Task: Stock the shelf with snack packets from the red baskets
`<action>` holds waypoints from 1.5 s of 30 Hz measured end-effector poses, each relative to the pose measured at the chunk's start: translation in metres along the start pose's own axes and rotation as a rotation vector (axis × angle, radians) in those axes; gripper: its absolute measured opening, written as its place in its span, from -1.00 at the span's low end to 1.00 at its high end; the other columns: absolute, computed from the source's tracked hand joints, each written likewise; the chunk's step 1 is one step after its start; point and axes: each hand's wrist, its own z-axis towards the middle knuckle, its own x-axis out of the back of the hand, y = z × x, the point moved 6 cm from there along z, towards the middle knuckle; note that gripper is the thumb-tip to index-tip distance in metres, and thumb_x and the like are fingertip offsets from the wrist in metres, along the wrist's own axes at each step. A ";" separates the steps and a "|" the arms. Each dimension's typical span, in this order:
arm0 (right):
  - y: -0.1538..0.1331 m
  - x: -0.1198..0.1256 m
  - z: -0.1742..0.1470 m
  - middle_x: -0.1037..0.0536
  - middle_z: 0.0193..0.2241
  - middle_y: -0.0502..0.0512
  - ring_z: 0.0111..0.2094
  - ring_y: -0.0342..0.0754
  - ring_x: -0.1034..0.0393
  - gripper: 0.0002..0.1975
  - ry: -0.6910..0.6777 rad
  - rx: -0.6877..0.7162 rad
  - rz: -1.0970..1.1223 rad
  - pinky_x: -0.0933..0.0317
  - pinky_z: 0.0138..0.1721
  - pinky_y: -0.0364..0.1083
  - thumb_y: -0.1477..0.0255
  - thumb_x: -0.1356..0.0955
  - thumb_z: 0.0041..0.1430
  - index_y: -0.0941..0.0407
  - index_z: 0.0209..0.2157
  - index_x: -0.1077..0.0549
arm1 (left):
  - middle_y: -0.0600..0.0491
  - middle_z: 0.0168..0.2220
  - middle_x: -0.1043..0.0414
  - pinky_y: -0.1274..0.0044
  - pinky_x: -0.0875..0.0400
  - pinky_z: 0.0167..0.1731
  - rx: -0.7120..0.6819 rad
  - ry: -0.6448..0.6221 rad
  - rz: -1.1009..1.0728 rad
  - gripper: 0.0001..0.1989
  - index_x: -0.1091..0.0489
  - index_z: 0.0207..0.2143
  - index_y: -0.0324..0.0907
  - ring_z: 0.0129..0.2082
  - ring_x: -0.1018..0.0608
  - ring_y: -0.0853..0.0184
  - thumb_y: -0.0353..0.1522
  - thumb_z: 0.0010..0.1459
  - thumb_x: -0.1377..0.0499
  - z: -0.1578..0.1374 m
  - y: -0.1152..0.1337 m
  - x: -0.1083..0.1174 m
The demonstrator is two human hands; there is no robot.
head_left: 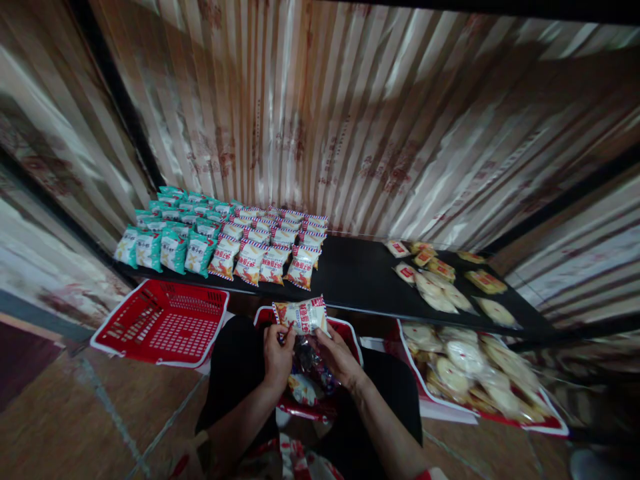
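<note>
A white and orange snack bag (301,315) with red lettering and a striped edge is held up between my two hands, above a red basket (354,333) between my knees. My left hand (279,353) grips the bag's lower left side with fingers closed. On its lower right edge, my right hand (339,355) pinches it, thumb on the front. Under the hands, another snack bag (301,390) and dark purple packets (315,363) lie in the basket, partly hidden by my forearms. Similar white and orange bags (263,261) stand in rows on the black shelf just beyond.
Teal snack bags (173,248) stand in rows at the left of the black shelf (353,273). Flat packets (436,293) and yellow packs (485,281) lie at its right. An empty red basket (165,327) sits left; a red basket (425,387) of flat bagged items sits right. A curtain (310,120) hangs behind.
</note>
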 end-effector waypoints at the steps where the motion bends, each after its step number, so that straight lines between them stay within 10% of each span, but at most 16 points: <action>1: 0.003 -0.003 0.000 -0.57 -0.27 0.01 -0.21 -0.05 -0.46 -0.64 0.039 0.020 0.029 -0.32 -0.10 -0.05 0.37 -0.53 -0.21 0.04 -0.29 -0.47 | 0.06 -0.38 -0.23 0.57 -0.41 -0.64 0.017 0.001 -0.025 -0.73 -0.30 -0.47 -0.17 -0.40 -0.45 0.34 -0.14 -0.01 -0.14 -0.001 -0.001 -0.002; 6: 0.005 -0.015 0.000 -0.55 -0.48 -0.03 -0.35 -0.07 -0.46 -0.75 0.129 0.077 0.081 -0.36 -0.26 -0.10 0.32 -0.51 -0.19 0.08 -0.50 -0.42 | 0.06 -0.36 -0.23 0.60 -0.40 -0.67 0.016 -0.025 -0.057 -0.75 -0.32 -0.46 -0.18 -0.42 -0.46 0.36 -0.17 -0.01 -0.16 -0.006 -0.003 -0.006; 20: -0.017 -0.029 0.021 -0.54 -0.16 0.09 -0.18 0.04 -0.44 -0.34 0.074 0.247 -0.131 -0.31 -0.17 -0.01 0.33 -0.50 -0.18 0.01 0.02 -0.29 | 0.08 -0.42 -0.40 0.55 -0.40 -0.39 0.013 -0.304 0.030 -0.88 -0.37 -0.41 -0.17 -0.37 -0.49 0.37 -0.34 0.08 -0.07 0.004 -0.017 -0.014; 45: -0.064 -0.026 0.108 -0.51 -0.12 0.07 -0.04 0.08 -0.33 -0.46 0.161 0.497 -0.475 -0.22 -0.01 0.02 0.30 -0.45 -0.16 0.02 -0.05 -0.37 | -0.08 -0.02 -0.31 0.30 -0.29 0.06 -0.352 -0.098 0.337 -0.64 -0.34 -0.10 -0.18 0.02 -0.39 0.23 -0.55 0.03 -0.01 0.086 0.028 -0.031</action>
